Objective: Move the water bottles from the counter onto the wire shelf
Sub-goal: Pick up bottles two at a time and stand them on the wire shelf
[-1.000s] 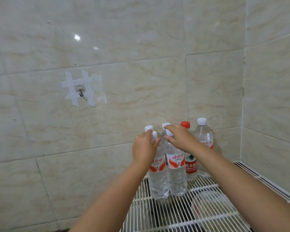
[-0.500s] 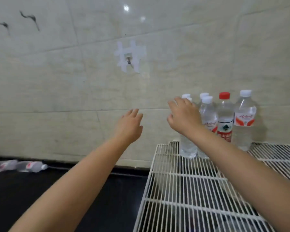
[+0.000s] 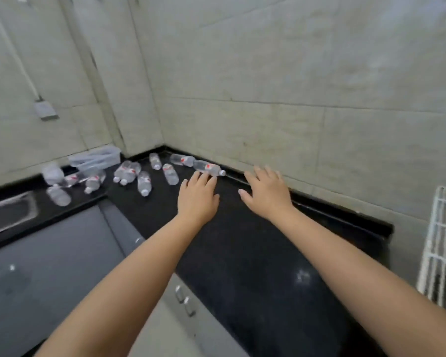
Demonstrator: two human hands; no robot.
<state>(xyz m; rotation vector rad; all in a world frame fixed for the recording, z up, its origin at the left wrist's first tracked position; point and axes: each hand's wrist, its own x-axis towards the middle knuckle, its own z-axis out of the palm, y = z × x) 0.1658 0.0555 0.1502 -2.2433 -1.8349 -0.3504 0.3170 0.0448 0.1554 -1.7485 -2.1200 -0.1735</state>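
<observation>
Several clear water bottles with red-and-white labels lie on their sides on the black counter (image 3: 255, 253), scattered toward the far corner. The nearest bottle (image 3: 207, 168) lies along the back wall, just beyond the fingertips of my left hand (image 3: 197, 195). Another bottle (image 3: 171, 174) lies to its left, and a further bottle (image 3: 144, 182) points toward me. My left hand is open, palm down, above the counter. My right hand (image 3: 267, 193) is open too, fingers spread, close to the wall and holding nothing. A corner of the white wire shelf (image 3: 443, 243) shows at the right edge.
A clear plastic container (image 3: 97, 158) sits in the far left corner of the counter among bottles. A steel sink (image 3: 9, 212) is set into the counter at left. Grey cabinet fronts with small handles (image 3: 183, 300) run below. Tiled walls close the back and left.
My view has swung left from the wire shelf to the counter. Both hands let go of the upright bottles on the shelf and now reach empty over the counter toward the lying bottles.
</observation>
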